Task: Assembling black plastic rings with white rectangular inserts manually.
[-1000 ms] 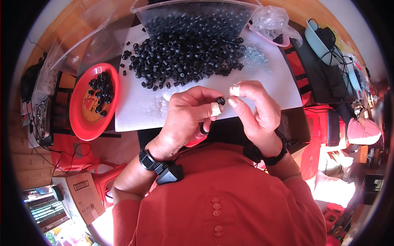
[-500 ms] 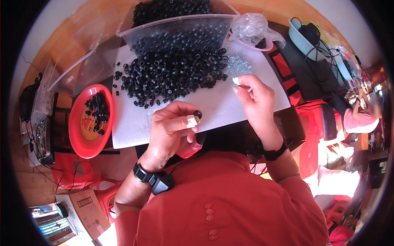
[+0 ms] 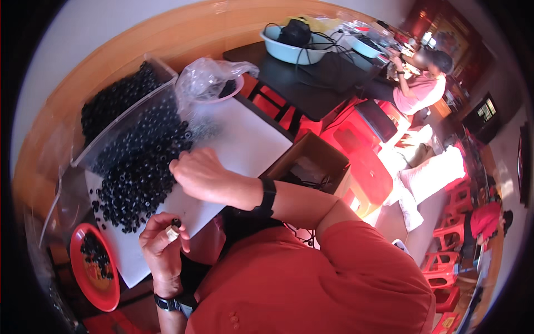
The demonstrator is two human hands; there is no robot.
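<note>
Head view, one frame. My left hand sits at 7 o'clock, fingers pinched together on a small pale part with a black ring at its tip. My right hand is near centre, resting on the 3 o'clock edge of the ring pile; fingers curled down among the rings, so I cannot tell whether they grip one.

The pile lies on a white sheet on the desk, spilling from a clear bin at 10 o'clock. A red dish with more rings is at 8 o'clock.

Judgement: pick one ring only from the loose edge of the pile, not the heap's depth. Keep the pale part steady and upright in the left hand, near the sheet, so a dropped ring lands there.
</note>
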